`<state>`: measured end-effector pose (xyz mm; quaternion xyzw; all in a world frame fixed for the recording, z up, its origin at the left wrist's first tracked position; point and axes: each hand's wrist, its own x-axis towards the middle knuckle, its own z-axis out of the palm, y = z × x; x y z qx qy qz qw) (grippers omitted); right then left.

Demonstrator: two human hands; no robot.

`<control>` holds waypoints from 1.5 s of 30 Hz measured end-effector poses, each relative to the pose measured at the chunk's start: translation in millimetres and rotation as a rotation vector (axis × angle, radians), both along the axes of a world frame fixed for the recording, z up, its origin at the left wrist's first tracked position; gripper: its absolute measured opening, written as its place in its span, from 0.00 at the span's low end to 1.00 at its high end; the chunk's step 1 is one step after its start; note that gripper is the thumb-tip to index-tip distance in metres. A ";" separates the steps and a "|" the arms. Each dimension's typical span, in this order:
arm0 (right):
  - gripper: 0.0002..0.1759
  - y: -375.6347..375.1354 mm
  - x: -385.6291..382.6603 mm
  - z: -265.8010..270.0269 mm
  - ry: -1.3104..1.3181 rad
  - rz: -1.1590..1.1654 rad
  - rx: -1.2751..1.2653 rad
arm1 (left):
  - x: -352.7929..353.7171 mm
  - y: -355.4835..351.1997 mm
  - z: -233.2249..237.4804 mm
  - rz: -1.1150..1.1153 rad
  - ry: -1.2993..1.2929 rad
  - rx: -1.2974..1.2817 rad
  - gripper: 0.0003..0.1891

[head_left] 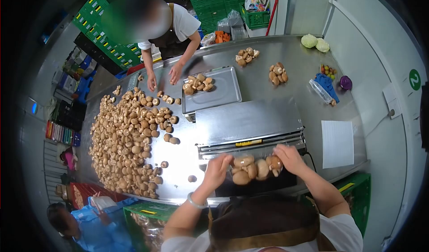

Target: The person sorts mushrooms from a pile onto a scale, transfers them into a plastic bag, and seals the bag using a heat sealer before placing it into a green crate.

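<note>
Both hands grip a batch of mushrooms at lower centre: the left hand is closed on its left end and the right hand on its right, just in front of the wrapping machine. This looks like the wrapping step, and the next move calls for an even pull on both sides. Beyond, a metal tray holds more. A loose heap covers the table at left, where a co-worker's hands rest.

A wide heap of loose mushrooms covers the steel table at nine o'clock. At twelve, a metal tray carries a few more, and a co-worker leans in beyond it. Two cabbages sit at one o'clock, and a white sheet lies at three.
</note>
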<state>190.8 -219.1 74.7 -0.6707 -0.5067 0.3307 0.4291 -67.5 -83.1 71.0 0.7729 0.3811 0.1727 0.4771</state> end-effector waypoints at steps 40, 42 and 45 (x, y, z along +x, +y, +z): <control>0.24 -191.5 -151.5 -48.2 1.453 -0.302 -0.243 | 31.5 -146.0 -46.8 -0.823 -0.354 -0.829 0.22; 0.23 -179.0 -146.3 -26.8 1.358 -0.207 -0.339 | 20.3 -151.4 -20.8 -0.916 -0.405 -0.827 0.20; 0.23 -147.7 -121.3 -19.8 0.771 -0.037 -0.452 | 6.0 -171.3 -31.5 -0.802 -0.656 -1.076 0.18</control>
